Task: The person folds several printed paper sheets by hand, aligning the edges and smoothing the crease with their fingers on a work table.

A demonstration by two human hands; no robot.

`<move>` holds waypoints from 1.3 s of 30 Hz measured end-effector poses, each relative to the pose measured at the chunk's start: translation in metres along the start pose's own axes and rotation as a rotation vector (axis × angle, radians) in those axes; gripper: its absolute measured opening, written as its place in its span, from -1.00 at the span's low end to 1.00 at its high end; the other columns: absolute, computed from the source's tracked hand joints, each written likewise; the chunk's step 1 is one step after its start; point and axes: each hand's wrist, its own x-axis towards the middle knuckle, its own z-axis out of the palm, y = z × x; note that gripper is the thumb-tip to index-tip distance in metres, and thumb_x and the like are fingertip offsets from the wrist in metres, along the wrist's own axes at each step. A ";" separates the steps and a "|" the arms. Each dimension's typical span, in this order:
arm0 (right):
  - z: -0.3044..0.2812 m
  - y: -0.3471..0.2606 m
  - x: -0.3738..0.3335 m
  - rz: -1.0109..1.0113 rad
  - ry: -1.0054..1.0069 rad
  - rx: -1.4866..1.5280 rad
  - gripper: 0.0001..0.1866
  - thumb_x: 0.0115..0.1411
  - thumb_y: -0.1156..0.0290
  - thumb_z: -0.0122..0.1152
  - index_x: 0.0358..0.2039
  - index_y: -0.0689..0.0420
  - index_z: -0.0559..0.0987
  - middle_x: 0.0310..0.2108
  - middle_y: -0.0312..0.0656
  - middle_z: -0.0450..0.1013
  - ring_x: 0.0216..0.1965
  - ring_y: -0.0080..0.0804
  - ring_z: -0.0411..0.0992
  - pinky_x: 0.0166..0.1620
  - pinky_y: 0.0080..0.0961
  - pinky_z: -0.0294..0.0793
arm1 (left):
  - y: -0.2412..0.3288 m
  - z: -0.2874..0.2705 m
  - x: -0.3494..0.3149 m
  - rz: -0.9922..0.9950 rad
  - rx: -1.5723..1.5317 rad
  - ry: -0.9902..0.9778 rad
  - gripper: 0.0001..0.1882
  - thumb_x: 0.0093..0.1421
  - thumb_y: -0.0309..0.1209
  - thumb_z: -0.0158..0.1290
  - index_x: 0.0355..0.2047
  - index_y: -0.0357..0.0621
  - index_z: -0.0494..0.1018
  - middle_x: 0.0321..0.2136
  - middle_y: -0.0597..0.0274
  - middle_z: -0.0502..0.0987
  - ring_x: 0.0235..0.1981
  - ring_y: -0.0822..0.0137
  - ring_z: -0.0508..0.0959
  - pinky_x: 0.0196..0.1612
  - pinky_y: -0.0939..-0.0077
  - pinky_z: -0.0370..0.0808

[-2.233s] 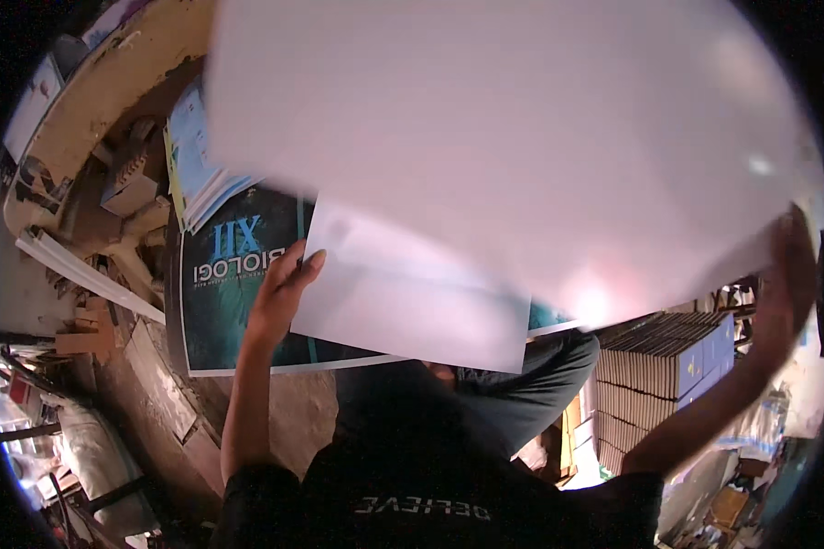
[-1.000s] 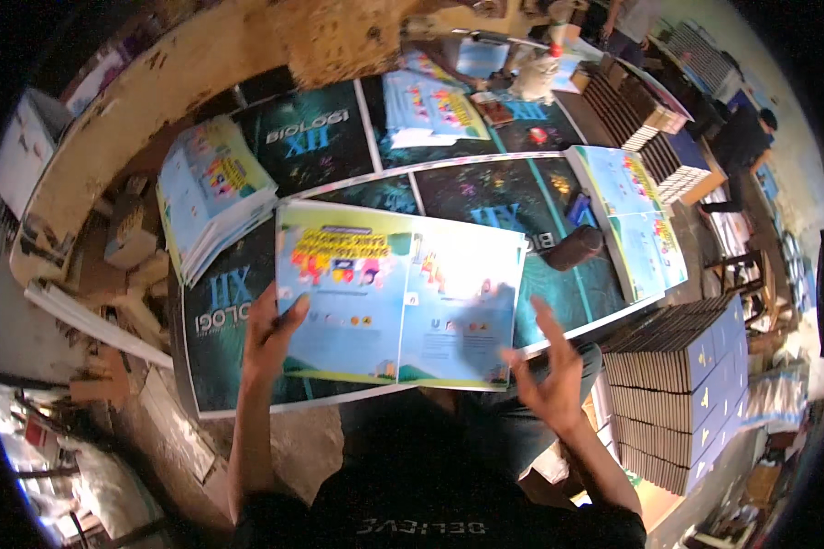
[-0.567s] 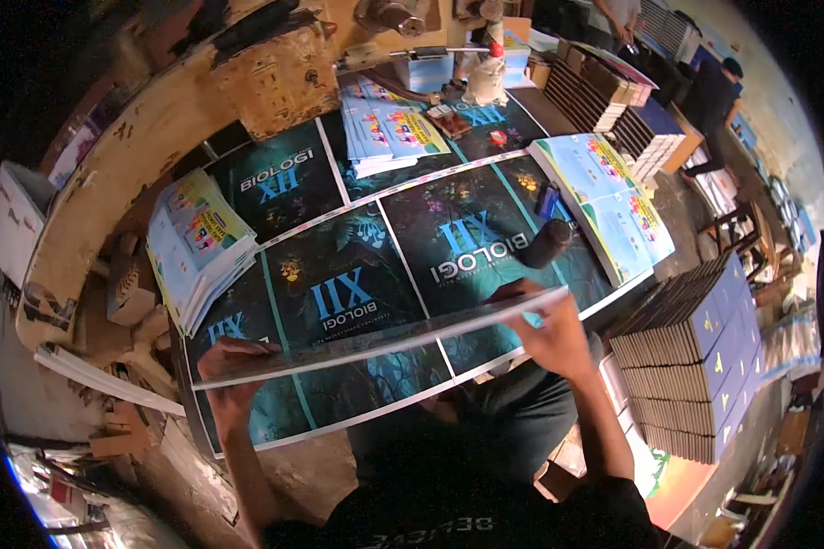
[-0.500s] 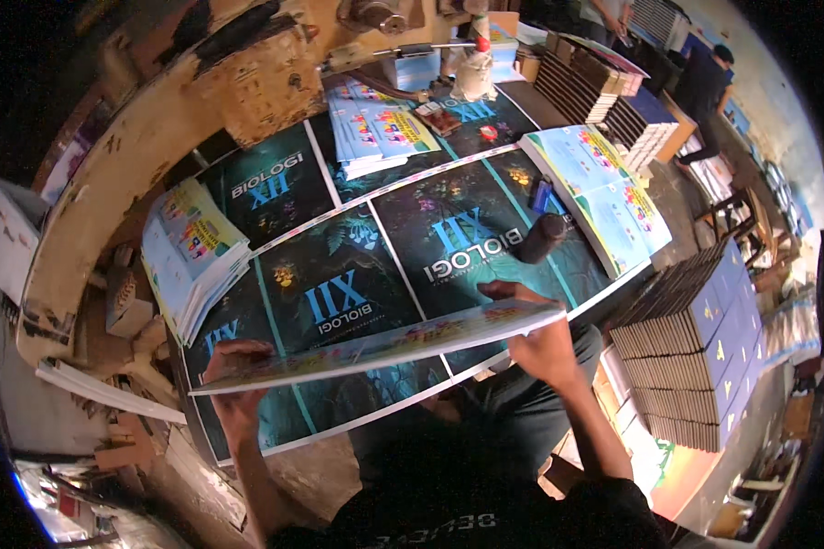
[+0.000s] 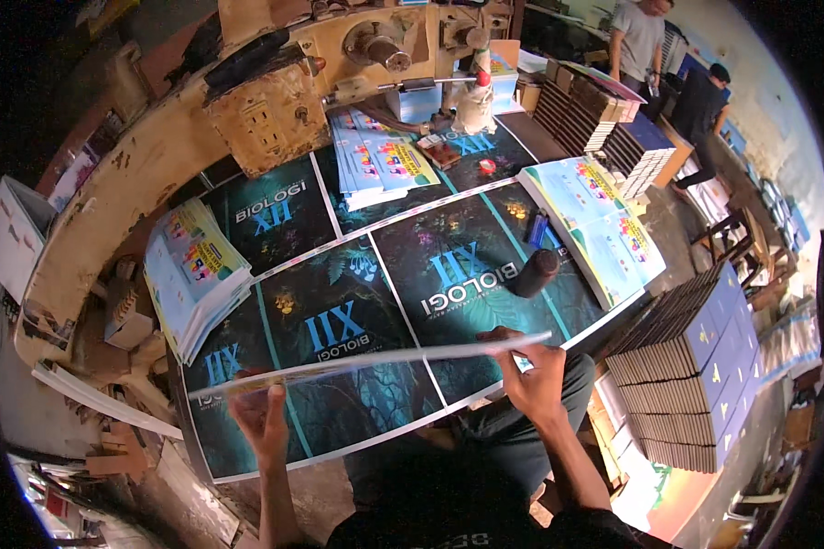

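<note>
Both hands hold a long thin stack of printed sheets (image 5: 384,359), seen almost edge-on above the near part of the table. My left hand (image 5: 264,421) is closed on its left end, thumb on the near side. Toward the right end, my right hand (image 5: 533,382) grips it with fingers over the top edge. Beneath lie large dark printed cover sheets (image 5: 357,403) spread over the table. Similar colourful sheets stand in piles at the left (image 5: 192,274), the far middle (image 5: 375,165) and the right (image 5: 604,229).
A dark cylindrical object (image 5: 536,273) and a small blue object (image 5: 538,229) rest by the right pile. A worn machine (image 5: 265,119) curves along the far left. Tall book stacks (image 5: 677,366) stand right of the table. Two people (image 5: 636,41) are at the back right.
The held stack has turned from showing its printed face to nearly edge-on. My left hand has shifted slightly right and down, my right hand slightly down. The whole view has shifted a little.
</note>
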 end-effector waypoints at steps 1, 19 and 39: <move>-0.002 -0.004 0.000 0.014 -0.008 -0.037 -0.79 0.12 0.57 0.28 -0.21 0.10 0.69 -0.39 -0.08 0.62 -0.40 -0.20 0.63 -0.32 -0.45 0.55 | -0.001 -0.007 -0.003 0.021 0.023 -0.016 -0.74 0.18 -0.41 0.25 -0.17 -0.19 0.46 -0.32 0.28 0.49 -0.31 0.50 0.45 -0.24 0.54 0.41; -0.018 0.017 0.007 0.313 -0.446 0.342 -0.77 0.21 0.36 0.35 -0.24 0.29 0.67 -0.58 -0.30 0.53 -0.54 -0.77 0.34 -0.51 -0.63 0.31 | 0.041 0.012 -0.018 -0.197 0.502 -0.195 -0.59 0.21 -0.35 0.23 -0.07 -0.40 0.40 -0.30 0.10 0.57 -0.31 0.39 0.49 -0.21 0.42 0.46; -0.015 0.017 0.007 0.200 -0.358 -0.282 -0.77 0.16 0.37 0.31 -0.22 0.24 0.62 -0.42 -0.08 0.55 -0.44 -0.32 0.51 -0.37 -0.38 0.48 | 0.034 -0.035 -0.039 0.335 1.054 -0.936 0.11 -0.27 0.20 0.40 0.21 -0.23 0.35 0.21 0.10 0.31 0.19 0.07 0.31 0.21 -0.01 0.12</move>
